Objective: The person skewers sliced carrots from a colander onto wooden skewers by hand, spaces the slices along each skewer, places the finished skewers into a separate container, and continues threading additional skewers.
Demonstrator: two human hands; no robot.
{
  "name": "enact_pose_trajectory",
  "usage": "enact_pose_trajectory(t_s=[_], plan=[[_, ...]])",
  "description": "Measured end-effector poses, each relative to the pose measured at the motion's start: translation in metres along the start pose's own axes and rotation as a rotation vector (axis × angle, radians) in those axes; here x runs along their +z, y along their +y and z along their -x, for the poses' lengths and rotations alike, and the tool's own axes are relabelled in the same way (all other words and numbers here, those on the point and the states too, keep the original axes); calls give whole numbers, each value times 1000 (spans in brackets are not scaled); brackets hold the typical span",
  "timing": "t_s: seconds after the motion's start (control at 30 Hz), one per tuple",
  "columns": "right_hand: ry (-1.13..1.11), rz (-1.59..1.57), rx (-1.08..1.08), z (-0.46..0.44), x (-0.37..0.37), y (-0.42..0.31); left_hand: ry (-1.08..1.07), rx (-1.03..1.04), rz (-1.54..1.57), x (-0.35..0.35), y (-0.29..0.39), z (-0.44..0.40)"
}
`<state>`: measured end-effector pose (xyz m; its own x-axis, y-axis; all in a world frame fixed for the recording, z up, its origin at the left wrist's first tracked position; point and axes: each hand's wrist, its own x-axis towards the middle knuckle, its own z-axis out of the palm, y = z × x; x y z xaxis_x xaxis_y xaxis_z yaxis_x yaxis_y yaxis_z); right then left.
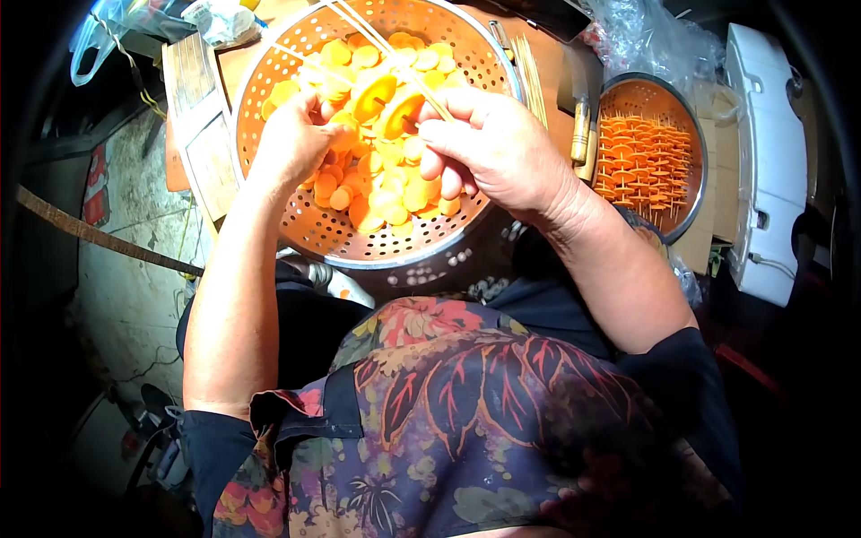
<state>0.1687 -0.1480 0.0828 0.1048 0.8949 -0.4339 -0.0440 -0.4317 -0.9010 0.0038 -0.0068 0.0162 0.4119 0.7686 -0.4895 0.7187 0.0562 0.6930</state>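
Note:
Orange slices point(386, 193), round and thin, lie heaped in a large perforated metal colander point(309, 235). Over its left part, my left hand point(300, 134) is closed at the fingertips by a slice; what it pinches is hard to make out in the glare. My right hand point(493, 148), on the right side, has its fingers wrapped round thin wooden skewers point(372, 34) that point up and left. Between the hands, two larger slices point(373, 97) stand tilted, apparently on a skewer.
A smaller colander point(698, 184) at the right holds rows of skewered slices point(641, 161). Loose skewers point(529, 81) and a wooden-handled knife point(581, 130) lie between the colanders. Wooden boards point(199, 125) are at the left, plastic bags point(655, 40) at the top right.

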Motion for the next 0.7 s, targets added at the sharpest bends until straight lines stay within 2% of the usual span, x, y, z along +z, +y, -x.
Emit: enact_pose_trajectory(t_s=[0.13, 0.2, 0.33, 0.47, 0.53, 0.7], plan=[[3, -10, 4, -1, 2, 1, -28, 80, 87, 5, -8, -4], [3, 2, 6, -1, 2, 2, -82, 45, 32, 7, -6, -3], [-2, 6, 5, -2, 2, 1, -43, 55, -60, -3, -6, -4], [-27, 13, 39, -1, 1, 0, -3, -21, 570, -27, -9, -5], [-63, 14, 61, -2, 1, 1, 109, 1, 801, -36, -17, -11], [-99, -8, 103, -3, 2, 3, 214, -16, 1045, -59, -18, -12]])
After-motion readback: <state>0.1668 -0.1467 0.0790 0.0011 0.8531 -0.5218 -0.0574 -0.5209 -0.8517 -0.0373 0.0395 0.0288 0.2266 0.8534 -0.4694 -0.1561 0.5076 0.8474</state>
